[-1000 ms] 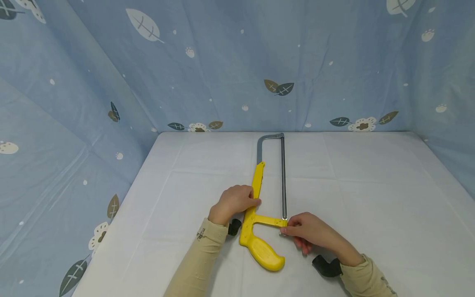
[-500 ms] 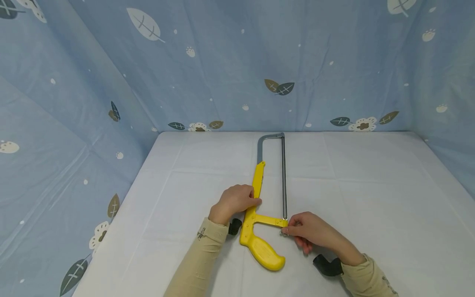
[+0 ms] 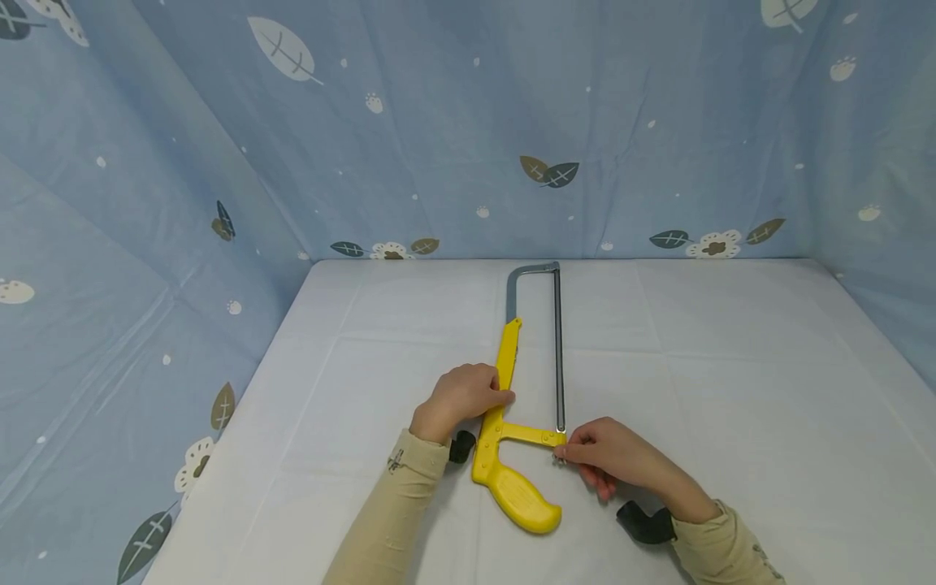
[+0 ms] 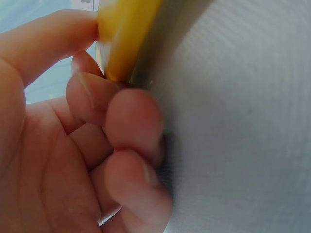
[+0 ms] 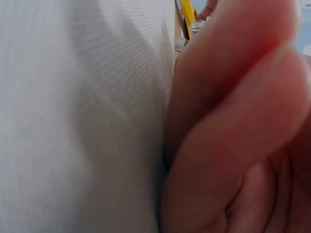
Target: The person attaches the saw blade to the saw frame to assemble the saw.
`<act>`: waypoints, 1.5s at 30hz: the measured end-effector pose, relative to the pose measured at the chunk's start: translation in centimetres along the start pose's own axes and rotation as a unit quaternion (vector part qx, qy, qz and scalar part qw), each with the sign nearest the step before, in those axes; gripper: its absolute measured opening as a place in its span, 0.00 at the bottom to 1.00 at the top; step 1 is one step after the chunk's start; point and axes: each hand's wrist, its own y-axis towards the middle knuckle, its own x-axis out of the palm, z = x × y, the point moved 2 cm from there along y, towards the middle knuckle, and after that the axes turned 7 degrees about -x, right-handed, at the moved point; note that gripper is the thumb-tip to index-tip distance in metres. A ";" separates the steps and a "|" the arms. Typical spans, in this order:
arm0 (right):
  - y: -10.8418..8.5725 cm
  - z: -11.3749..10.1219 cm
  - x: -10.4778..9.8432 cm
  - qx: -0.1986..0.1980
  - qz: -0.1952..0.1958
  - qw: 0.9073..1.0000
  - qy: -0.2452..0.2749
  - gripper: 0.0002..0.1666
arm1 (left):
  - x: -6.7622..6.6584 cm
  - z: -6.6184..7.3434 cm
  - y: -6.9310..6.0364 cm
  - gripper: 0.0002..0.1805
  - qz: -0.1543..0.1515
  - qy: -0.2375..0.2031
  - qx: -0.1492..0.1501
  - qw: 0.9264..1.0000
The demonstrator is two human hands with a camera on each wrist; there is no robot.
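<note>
Since a second ago only the small metal nut [image 3: 559, 460] at the near end of the blade [image 3: 559, 349] has changed: it shows a different outline, turned a little, and the tip of the right thumb has shifted slightly with it, while the rest of the hacksaw [image 3: 488, 447] lies where it did. The saw lies flat on the white-covered worktop [image 3: 717, 366], its grey bow reaching the middle of the far edge and its yellow handle [image 3: 522, 497] pointing toward the near edge, the blade on the side nearer the right edge. The left hand [image 3: 462, 392] grips the yellow frame just above the crossbar [image 3: 528, 435], thumb on one side and bent fingers on the other. The right hand [image 3: 617, 453] pinches the nut between thumb and forefinger, almost closed, its other fingers curled beneath, close to the cloth. A black curved piece [image 3: 643, 524] sits by the right sleeve [image 3: 724, 544], and a blue patterned curtain [image 3: 439, 122] hangs beyond the far edge.
</note>
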 end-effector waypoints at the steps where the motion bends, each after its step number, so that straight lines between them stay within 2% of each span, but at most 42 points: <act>1: 0.0 -0.1 0.0 0.000 0.001 1.000 0.001 0.24 | 0.0 0.0 0.0 0.16 0.000 0.000 0.000 1.000; 18: 0.1 -0.3 0.6 0.013 0.026 0.999 -0.013 0.27 | -0.1 0.1 -0.1 0.16 0.001 0.005 -0.003 1.000; 26: 0.3 -0.2 0.6 0.018 0.026 0.999 -0.023 0.26 | 0.0 -0.1 0.0 0.16 0.004 0.004 0.003 1.000; 34: 0.2 -0.2 0.3 0.009 0.004 1.000 -0.014 0.23 | 0.0 -0.1 0.0 0.16 0.002 0.006 0.003 1.000; 45: -0.2 0.1 0.1 -0.008 -0.004 1.000 -0.008 0.21 | 0.0 0.0 -0.2 0.16 0.001 0.003 0.003 1.000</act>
